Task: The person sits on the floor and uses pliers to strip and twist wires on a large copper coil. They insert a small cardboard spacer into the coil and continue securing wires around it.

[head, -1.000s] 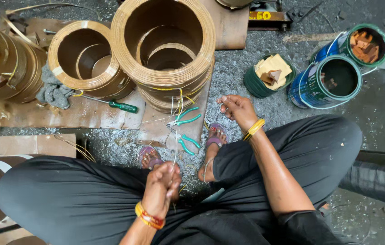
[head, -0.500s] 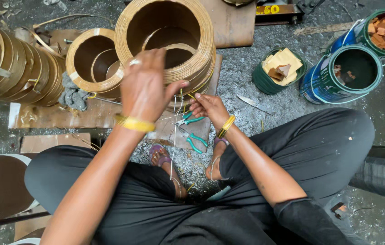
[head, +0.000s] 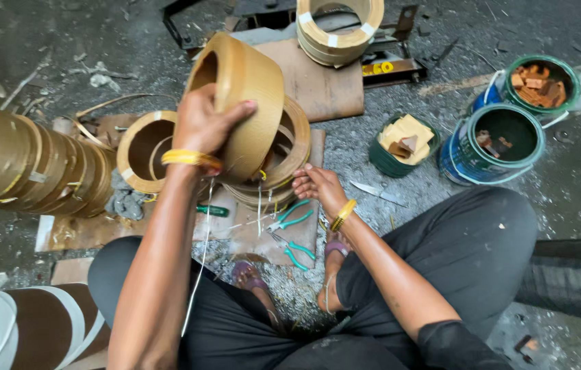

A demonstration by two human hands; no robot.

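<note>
- The row of coils [head: 30,164] at the left was seen lying on its side on the floor; a knock from the left elbow could have set it rolling.
- A tan coil [head: 246,103] was held tilted in the air, above the stack [head: 283,161] on the cardboard [head: 270,236]. It was gripped only at its rim by the left hand [head: 205,127], fingers [head: 239,109] closed over the outer face; such a one-sided hold could have let it slip and drop on the stack or the foot below.
- The right hand [head: 318,185] was rested against the base of the stack, fingers loosely curled, nothing clearly held; it could have been pinched had the coil come down.
- A thin wire [head: 201,253] was seen hanging under the left wrist; whether it was gripped cannot be told. It could have snagged on the knee.
- Green-handled pliers [head: 290,219] lay just beside the right hand and could have been buried or kicked.
</note>
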